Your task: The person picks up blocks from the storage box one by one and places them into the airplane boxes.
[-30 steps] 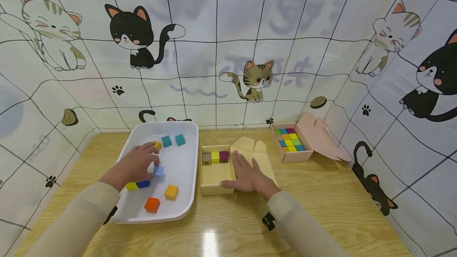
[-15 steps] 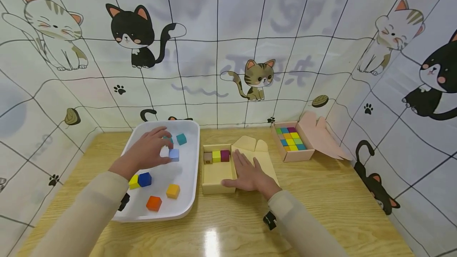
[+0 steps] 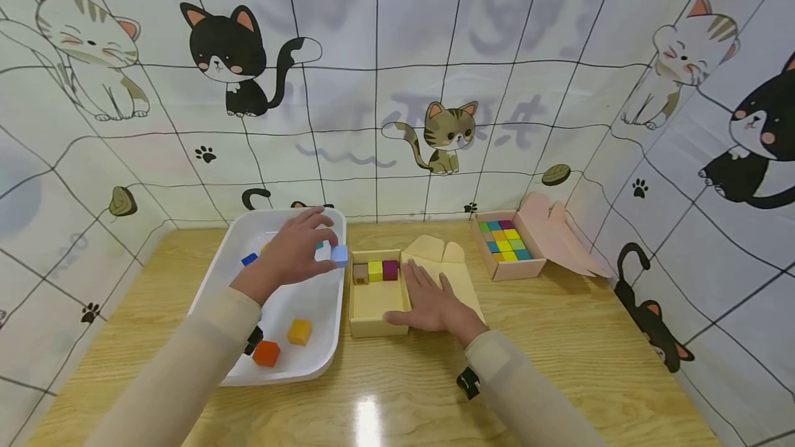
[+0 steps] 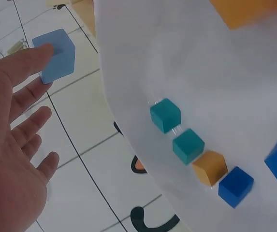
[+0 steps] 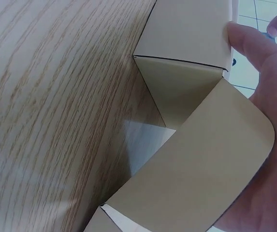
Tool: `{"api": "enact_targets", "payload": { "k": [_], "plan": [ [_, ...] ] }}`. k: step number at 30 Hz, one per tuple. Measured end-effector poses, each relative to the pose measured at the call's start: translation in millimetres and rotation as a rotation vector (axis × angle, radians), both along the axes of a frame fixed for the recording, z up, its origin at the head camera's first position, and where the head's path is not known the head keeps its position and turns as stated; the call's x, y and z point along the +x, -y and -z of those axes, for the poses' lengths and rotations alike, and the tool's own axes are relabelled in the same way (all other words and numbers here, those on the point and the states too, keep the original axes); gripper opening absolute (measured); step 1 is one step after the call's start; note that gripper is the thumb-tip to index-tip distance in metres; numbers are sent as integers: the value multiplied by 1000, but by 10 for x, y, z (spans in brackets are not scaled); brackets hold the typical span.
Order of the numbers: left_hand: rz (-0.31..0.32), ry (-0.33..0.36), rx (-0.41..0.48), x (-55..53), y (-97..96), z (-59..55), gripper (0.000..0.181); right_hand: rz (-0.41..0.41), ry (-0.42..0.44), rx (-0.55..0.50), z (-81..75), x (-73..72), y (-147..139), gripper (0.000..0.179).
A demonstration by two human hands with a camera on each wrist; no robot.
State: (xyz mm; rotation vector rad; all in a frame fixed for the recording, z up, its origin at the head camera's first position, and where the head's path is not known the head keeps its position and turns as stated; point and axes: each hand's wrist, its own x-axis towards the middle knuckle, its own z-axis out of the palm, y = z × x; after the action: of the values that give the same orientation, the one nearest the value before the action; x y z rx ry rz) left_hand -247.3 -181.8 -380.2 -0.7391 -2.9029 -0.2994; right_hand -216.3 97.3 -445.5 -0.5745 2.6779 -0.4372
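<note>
My left hand (image 3: 292, 254) pinches a light blue cube (image 3: 339, 256) between thumb and fingertip, above the right rim of the white tray (image 3: 279, 305). The left wrist view shows this cube (image 4: 65, 65) apart from the tray. My right hand (image 3: 428, 302) lies with straight fingers on the unfolded lid of a cream cardboard box (image 3: 379, 328); its thumb touches the box's right wall. A brown cube (image 3: 361, 274), a yellow cube (image 3: 375, 271) and a purple cube (image 3: 390, 270) stand in a row along the box's back wall.
In the tray lie an orange-red cube (image 3: 266, 353), a yellow-orange cube (image 3: 299, 332), a teal cube (image 4: 166, 115) and several others, some hidden by my left arm. A pink box (image 3: 518, 270) filled with coloured cubes stands back right, lid unfolded. Patterned sheets rise behind the table.
My left hand, with the light blue cube, has moved right and away from me, from over the tray's middle to its right rim. The right hand has stayed in place.
</note>
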Motion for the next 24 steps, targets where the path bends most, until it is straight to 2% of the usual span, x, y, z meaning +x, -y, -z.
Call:
{"api": "enact_targets", "payload": {
  "k": [5,12,16,24],
  "plan": [
    [50,12,-2,-37,-153,83,27,8,5,-4,-10,-6,3,106],
    [75,86,-17,-64,-328,234,29,14,4,-7,-7,-14,4,106],
    [109,100,-26,-72,-403,299,28,14,2,-8,-7,-17,2,106],
    [59,172,-127,-94,-485,441,28,0,5,-4,-11,-13,14,104]
  ]
}}
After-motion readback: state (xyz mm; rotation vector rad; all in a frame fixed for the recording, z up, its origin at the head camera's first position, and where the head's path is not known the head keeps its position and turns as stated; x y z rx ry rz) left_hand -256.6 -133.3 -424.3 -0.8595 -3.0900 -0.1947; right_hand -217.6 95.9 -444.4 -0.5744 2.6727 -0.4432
